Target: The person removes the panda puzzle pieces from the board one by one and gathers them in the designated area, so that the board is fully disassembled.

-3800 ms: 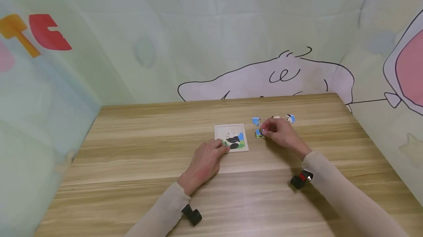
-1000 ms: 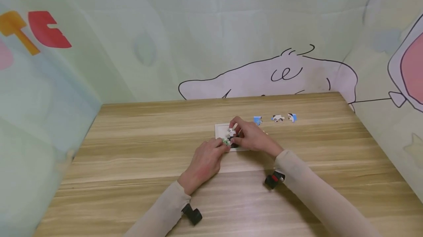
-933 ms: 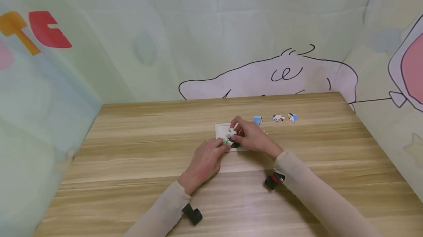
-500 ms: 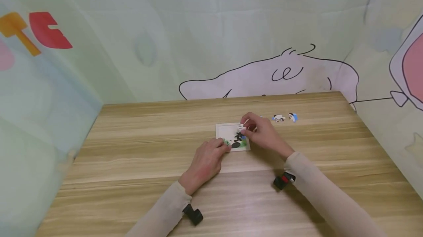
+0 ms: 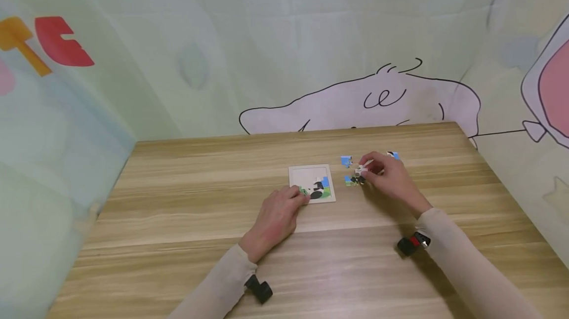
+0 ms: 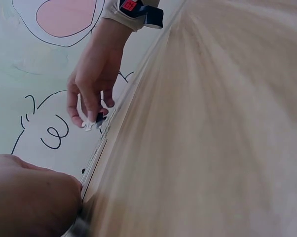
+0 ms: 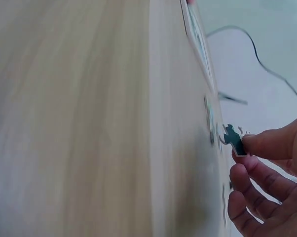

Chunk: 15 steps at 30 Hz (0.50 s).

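Observation:
My left hand (image 5: 275,213) holds the lower left corner of a square puzzle tray (image 5: 298,167), whose inset holds part of a panda picture. Between thumb and fingertips, my right hand (image 5: 391,176) pinches a white and black puzzle piece (image 5: 360,171), just above loose pieces right of the tray. In the right wrist view that piece (image 7: 234,140) shows its dark side, with the thumb on it. A blue and green piece (image 5: 348,180) lies below the right fingertips, and a blue piece (image 5: 346,161) behind it. The left fingertips are partly hidden in the left wrist view.
Another loose piece with blue and black (image 5: 393,155) lies behind the right hand. The wooden table (image 5: 186,200) ends at a cloth backdrop (image 5: 266,62) with cartoon drawings, which stands behind and at both sides.
My right hand has lifted a panda piece from the tray and carried it right, over the loose pieces. More of the tray's bare inset shows. My left hand has stayed at the corner.

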Each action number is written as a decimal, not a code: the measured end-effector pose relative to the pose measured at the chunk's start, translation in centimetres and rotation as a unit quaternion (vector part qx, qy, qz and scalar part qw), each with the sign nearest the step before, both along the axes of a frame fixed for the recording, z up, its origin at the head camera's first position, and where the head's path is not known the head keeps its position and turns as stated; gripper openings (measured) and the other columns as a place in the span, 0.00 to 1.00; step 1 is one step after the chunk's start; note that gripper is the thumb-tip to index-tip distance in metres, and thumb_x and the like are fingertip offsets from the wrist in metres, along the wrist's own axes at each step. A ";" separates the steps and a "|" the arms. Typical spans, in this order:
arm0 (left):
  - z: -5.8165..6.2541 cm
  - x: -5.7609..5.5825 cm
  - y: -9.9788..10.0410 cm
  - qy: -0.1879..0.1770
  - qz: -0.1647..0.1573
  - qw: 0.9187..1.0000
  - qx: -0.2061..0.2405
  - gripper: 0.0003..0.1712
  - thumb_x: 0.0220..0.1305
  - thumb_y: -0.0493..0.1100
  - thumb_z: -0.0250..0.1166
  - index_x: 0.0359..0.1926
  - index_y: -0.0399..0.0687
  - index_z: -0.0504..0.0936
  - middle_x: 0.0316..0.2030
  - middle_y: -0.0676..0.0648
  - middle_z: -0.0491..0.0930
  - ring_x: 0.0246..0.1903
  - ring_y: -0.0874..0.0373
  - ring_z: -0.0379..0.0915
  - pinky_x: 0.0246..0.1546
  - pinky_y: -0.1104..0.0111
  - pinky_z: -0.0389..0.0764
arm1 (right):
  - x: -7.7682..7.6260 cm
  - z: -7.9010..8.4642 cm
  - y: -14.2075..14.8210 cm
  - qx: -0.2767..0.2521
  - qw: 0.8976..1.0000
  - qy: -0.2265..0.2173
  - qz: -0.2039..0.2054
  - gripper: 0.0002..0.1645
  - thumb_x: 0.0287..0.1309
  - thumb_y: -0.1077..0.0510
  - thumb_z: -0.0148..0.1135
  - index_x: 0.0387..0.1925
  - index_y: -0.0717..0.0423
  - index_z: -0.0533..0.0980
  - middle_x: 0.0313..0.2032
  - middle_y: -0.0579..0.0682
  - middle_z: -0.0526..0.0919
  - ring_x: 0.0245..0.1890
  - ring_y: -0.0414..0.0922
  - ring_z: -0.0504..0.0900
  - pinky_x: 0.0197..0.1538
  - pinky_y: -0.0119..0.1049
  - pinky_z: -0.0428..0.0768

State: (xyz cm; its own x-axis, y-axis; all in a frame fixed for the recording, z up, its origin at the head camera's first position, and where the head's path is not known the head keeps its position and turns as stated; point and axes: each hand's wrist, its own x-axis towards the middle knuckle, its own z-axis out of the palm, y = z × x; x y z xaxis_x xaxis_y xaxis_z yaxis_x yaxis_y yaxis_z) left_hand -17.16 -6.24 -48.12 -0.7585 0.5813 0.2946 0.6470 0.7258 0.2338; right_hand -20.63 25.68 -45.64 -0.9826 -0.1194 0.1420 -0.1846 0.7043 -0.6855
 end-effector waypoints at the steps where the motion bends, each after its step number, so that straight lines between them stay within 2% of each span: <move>1: 0.0 0.0 0.0 -0.001 0.000 1.000 0.000 0.14 0.74 0.35 0.65 0.54 0.51 0.92 0.42 0.53 0.85 0.40 0.55 0.79 0.39 0.64 0.78 | 0.1 0.0 0.5 0.004 1.000 -0.001 -0.005 0.10 0.67 0.63 0.69 0.49 0.55 0.83 0.37 0.57 0.90 0.36 0.45 0.83 0.41 0.34 0.77; 8: 0.1 0.0 0.0 -0.007 -0.001 1.000 0.003 0.15 0.74 0.35 0.65 0.55 0.50 0.92 0.42 0.53 0.85 0.40 0.55 0.78 0.39 0.65 0.77 | 0.5 -0.2 3.3 0.024 0.999 -0.016 -0.035 0.11 0.68 0.62 0.69 0.51 0.57 0.83 0.39 0.59 0.90 0.36 0.44 0.82 0.38 0.32 0.76; 15: 0.0 0.0 0.0 0.000 -0.002 1.000 -0.001 0.14 0.74 0.35 0.66 0.55 0.51 0.92 0.42 0.52 0.85 0.41 0.55 0.80 0.39 0.64 0.78 | 0.6 -0.5 4.3 0.043 0.999 -0.010 -0.029 0.12 0.67 0.63 0.68 0.51 0.59 0.84 0.39 0.60 0.91 0.35 0.43 0.82 0.41 0.35 0.76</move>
State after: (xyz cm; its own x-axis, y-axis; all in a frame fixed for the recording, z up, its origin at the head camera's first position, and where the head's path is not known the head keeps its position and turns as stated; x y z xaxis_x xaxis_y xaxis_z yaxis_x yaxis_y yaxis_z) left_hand -17.19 -6.25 -48.08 -0.7561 0.5847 0.2941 0.6499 0.7237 0.2321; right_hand -20.08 29.97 -46.13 -0.9908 -0.0734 0.1136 -0.1287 0.7702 -0.6246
